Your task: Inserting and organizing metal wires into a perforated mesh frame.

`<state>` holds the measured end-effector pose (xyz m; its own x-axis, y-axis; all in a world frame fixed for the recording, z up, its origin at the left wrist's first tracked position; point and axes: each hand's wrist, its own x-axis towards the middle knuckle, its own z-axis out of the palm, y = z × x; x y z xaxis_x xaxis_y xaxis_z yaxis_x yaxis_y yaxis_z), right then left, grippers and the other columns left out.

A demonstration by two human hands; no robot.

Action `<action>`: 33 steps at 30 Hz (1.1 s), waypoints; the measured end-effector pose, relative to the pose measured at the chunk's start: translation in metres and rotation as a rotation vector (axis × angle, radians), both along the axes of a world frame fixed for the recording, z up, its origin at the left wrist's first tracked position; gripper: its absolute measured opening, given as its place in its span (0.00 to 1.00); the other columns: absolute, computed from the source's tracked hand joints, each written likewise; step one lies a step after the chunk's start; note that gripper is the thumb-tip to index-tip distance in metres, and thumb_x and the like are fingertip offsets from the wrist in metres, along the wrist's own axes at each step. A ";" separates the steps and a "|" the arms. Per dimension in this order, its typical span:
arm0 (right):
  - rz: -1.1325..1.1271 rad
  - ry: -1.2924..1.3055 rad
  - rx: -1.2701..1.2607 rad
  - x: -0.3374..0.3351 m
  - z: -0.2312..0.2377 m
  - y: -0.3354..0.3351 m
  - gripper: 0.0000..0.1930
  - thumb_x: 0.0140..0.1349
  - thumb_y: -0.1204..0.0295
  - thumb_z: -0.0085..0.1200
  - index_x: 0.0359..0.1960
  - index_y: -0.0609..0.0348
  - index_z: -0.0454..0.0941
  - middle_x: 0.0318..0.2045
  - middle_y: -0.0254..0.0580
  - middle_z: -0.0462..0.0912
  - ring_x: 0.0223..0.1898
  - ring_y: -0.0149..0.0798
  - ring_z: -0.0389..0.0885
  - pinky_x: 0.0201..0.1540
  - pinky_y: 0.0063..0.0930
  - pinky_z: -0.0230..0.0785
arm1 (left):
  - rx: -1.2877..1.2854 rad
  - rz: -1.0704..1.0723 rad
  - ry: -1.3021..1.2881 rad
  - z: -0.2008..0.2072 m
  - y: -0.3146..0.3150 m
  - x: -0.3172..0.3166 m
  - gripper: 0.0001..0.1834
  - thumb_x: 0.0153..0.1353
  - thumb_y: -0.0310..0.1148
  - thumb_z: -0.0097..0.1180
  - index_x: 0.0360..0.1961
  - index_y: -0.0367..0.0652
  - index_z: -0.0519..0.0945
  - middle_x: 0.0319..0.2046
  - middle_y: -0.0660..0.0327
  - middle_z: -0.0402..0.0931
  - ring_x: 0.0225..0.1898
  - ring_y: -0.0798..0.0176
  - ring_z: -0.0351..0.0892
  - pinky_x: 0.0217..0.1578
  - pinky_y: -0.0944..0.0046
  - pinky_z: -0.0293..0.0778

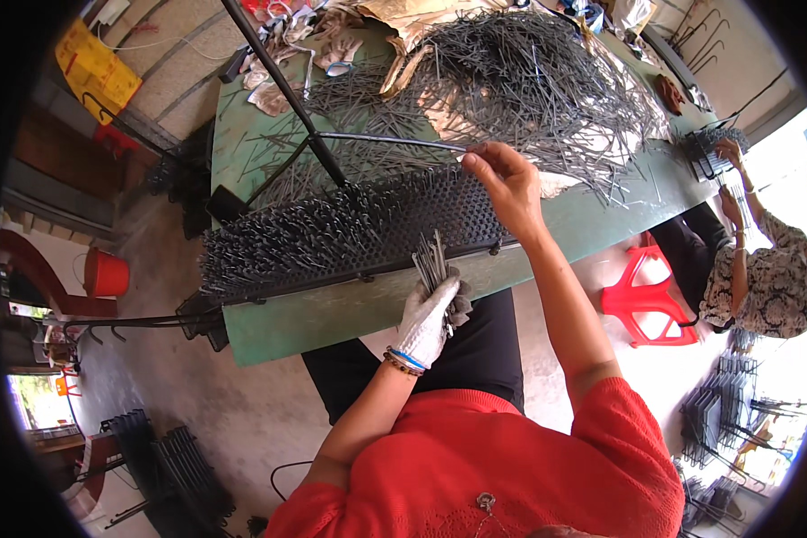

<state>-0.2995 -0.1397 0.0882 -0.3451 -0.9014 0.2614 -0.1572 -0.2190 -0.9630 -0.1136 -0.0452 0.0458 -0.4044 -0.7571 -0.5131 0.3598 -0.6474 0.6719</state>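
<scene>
My left hand (428, 321), in a white glove with the fingertips bare or darkened, is closed around a bundle of thin grey metal pins (432, 258) that stick up from the fist. It is just in front of a long black perforated rack (439, 215) on the table edge. Many upright pins (287, 238) fill the rack's left part; open holes show toward its right end. Above that end, my bare right hand (508, 184) has thumb and forefinger pinched together at the tip of a thin black bar (394, 139). Whatever is between those fingertips is too small to make out.
On the green table (592, 215) lies a large heap of loose metal pins (520, 81), with used gloves (336, 49) behind. A slanting black post (282, 85) rises from the rack. A co-worker (762, 278) sits at the right beside a red stool (646, 296). Black racks (184, 466) stand on the floor.
</scene>
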 end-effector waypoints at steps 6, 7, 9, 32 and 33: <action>-0.006 0.198 -0.040 0.001 -0.012 -0.022 0.10 0.59 0.70 0.61 0.37 0.64 0.80 0.31 0.34 0.83 0.33 0.23 0.78 0.39 0.19 0.70 | 0.016 -0.012 0.000 -0.006 0.001 0.003 0.10 0.63 0.32 0.55 0.44 0.42 0.76 0.30 0.61 0.80 0.24 0.71 0.78 0.22 0.73 0.75; -0.008 0.183 -0.043 0.002 -0.014 -0.024 0.09 0.59 0.71 0.61 0.37 0.64 0.80 0.30 0.34 0.83 0.33 0.23 0.78 0.39 0.19 0.70 | 0.031 -0.011 0.008 -0.006 0.001 0.003 0.10 0.63 0.32 0.55 0.43 0.42 0.77 0.29 0.61 0.80 0.24 0.71 0.78 0.22 0.73 0.75; -0.008 0.171 -0.045 0.002 -0.018 -0.025 0.09 0.59 0.71 0.61 0.37 0.64 0.80 0.30 0.34 0.83 0.33 0.23 0.78 0.39 0.19 0.70 | 0.047 -0.010 0.018 -0.007 0.002 0.003 0.09 0.63 0.32 0.55 0.43 0.42 0.77 0.29 0.62 0.80 0.24 0.71 0.78 0.22 0.73 0.75; 0.106 0.572 -0.210 0.001 -0.004 -0.020 0.07 0.59 0.73 0.59 0.37 0.63 0.79 0.32 0.44 0.83 0.34 0.36 0.82 0.38 0.27 0.72 | 0.059 0.025 0.044 -0.012 0.000 0.005 0.10 0.63 0.32 0.55 0.43 0.41 0.78 0.29 0.60 0.80 0.23 0.70 0.79 0.21 0.73 0.76; 0.107 0.573 -0.211 0.001 -0.004 -0.019 0.07 0.59 0.73 0.59 0.37 0.63 0.79 0.32 0.44 0.83 0.34 0.36 0.82 0.38 0.27 0.72 | 0.058 0.026 0.045 -0.012 0.000 0.005 0.10 0.63 0.32 0.55 0.43 0.41 0.78 0.29 0.60 0.80 0.23 0.70 0.79 0.21 0.73 0.76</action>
<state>-0.2985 -0.1592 0.0839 -0.0081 -0.8321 0.5545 -0.6030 -0.4383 -0.6666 -0.1087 -0.0449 0.0342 -0.4086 -0.7369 -0.5386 0.4057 -0.6752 0.6160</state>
